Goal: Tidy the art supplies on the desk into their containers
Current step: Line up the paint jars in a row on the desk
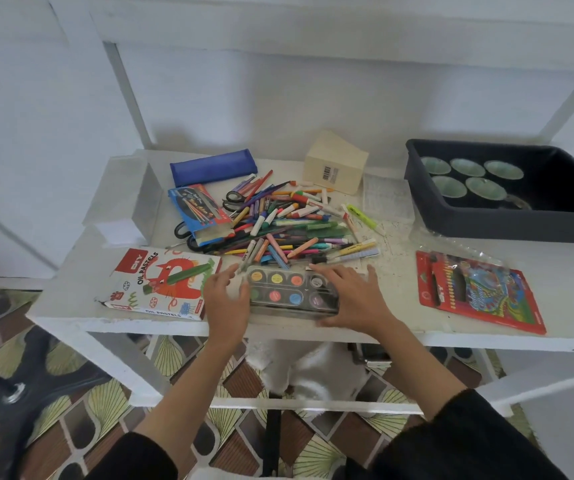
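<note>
**Paint set flanked by two open hands at desk's front edge**

Neither hand is clenched. The left hand (pixel 226 299) is held with fingers spread and the thumb against the nine o'clock end of a shallow rectangular watercolour set with round colour pans under a clear plastic lid (pixel 285 292). The right hand (pixel 354 296) is laid flat, fingers straight, over its three o'clock end. Nothing is pinched. Whether the set is being lifted or only steadied cannot be told, as the left hand is blurred.

The set lies on the white painted desk (pixel 81 271), close to the front edge and at six o'clock of a loose heap of crayons, markers and pens (pixel 285 223). A white-and-red cardboard oil pastels box (pixel 160 285) is seen at the set's nine o'clock, and a red plastic-wrapped pack of coloured pencils (pixel 476 289) at its three o'clock. Past the heap, an open blue carton (pixel 198 209) and a dark blue fabric pencil case (pixel 212 167) lie at eleven o'clock. A black plastic tub (pixel 507 216) stands at two o'clock.

The sorting is judged barely begun. With only flat hands on it, the set could be slid over the front edge and dropped. Its lid, whose catch cannot be seen, might then spring open. The nearest pens appear to touch its far rim, so they could be dragged along and sent rolling.
</note>
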Motion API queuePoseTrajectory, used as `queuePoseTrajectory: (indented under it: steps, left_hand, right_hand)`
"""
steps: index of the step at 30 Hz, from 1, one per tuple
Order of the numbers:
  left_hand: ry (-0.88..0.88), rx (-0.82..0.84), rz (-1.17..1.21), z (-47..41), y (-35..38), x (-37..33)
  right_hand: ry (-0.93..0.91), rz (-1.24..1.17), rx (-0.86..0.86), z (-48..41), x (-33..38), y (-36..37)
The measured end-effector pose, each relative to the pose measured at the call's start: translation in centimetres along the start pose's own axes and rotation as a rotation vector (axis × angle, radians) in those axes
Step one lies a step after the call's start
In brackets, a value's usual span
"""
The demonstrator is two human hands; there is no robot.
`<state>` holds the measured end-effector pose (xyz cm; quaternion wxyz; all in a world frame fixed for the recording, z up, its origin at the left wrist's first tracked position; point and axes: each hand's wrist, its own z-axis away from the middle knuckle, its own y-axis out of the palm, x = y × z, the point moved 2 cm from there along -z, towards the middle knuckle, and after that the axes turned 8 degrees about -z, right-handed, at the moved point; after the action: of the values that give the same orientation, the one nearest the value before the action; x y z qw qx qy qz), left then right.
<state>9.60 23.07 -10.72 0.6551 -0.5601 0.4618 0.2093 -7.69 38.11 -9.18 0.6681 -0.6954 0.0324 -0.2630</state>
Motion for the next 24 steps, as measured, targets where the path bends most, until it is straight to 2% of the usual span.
queuePoseTrajectory:
  steps: [5,10,13,18,21,24]
  left_hand:
    - [0.078,-0.020,0.011,-0.3,-0.6,-0.7]
    - [0.163,0.021,0.112,0.5,1.0,-3.0]
    - [0.235,0.173,0.127,1.5,4.3,-5.0]
    - [0.474,0.400,-0.065,4.7,12.3,-9.7]
    - [0.604,0.562,-0.190,7.1,17.9,-12.9]
    - [0.721,0.683,-0.196,9.8,23.2,-17.2]
  right_hand:
    - [-0.067,-0.215,-0.149,1.4,-1.4,-0.3]
    - [0.074,-0.498,-0.326,5.8,-5.1,-2.7]
    - [0.201,-0.560,-0.489,9.1,-8.0,-4.7]
    - [0.491,-0.516,-0.680,14.3,-14.6,-7.2]
    - [0.693,-0.441,-0.732,17.2,-18.9,-8.5]
    - [0.863,-0.359,-0.737,19.8,-22.7,-10.3]
